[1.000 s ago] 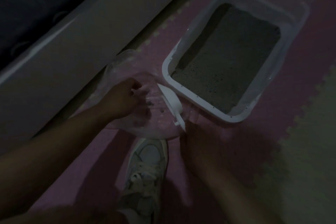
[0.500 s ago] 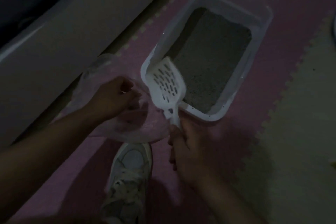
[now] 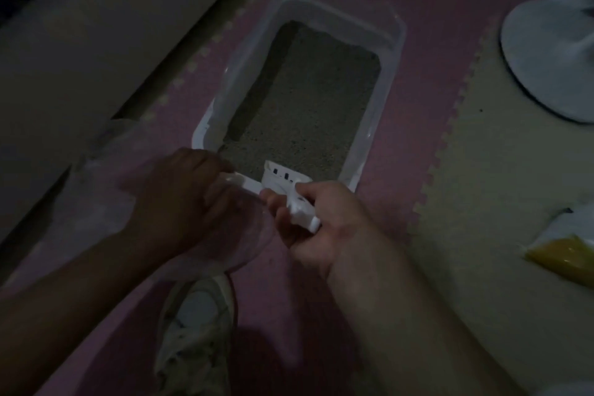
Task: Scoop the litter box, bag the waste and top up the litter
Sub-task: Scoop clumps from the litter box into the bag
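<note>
Gripping scoop handle, right hand at litter box near rim, left hand clutching bag

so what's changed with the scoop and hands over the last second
The right hand has swung the scoop from over the clear bag, where it was tipped a second ago, to the litter box, its head now dipping into the near end of the litter. The left hand still grips the bag's rim, now right beside the box's near corner. The right hand still grips the scoop's handle.

Scoop at litter box's near end, bag left.
</note>
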Demonstrator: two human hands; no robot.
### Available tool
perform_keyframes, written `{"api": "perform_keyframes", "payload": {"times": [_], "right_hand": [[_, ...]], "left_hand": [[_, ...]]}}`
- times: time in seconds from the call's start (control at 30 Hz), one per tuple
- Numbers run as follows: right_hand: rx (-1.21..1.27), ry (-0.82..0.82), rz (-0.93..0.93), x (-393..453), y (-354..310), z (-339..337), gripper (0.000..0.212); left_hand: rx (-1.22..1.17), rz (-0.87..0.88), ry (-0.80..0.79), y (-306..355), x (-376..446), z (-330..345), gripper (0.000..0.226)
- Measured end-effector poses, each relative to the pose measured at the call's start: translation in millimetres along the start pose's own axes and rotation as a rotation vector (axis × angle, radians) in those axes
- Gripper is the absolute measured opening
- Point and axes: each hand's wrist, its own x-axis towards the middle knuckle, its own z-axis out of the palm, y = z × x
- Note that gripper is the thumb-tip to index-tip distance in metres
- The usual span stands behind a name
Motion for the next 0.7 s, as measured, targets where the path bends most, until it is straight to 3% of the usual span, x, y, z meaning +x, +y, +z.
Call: {"api": "perform_keyframes", "payload": {"times": [0.07, 0.13, 0.33, 0.5, 0.7], "right_hand": [[0.015, -0.004, 0.013, 0.0, -9.8, 3.8, 0.019], [0.008, -0.004, 0.037, 4.2, -18.5, 5.1, 0.028], [0.086, -0.038, 0.068, 24.7, -24.7, 8.4, 0.023], [0.206, -0.039, -0.018, 31.8, -9.5, 18.2, 0.024], [0.255, -0.015, 0.03, 20.8, -16.4, 17.5, 0.03]], "left_hand": [[0.015, 0.147, -0.089, -3.9, 4.7, 9.1, 0.032], [0.013, 0.201, -0.151, -5.6, 8.2, 18.4, 0.031], [-0.076, 0.141, -0.189, -11.2, 12.3, 28.8, 0.026], [-0.072, 0.179, -0.175, -12.6, 18.2, 26.3, 0.022], [-0.084, 0.191, -0.183, -17.0, 18.7, 27.6, 0.021]]}}
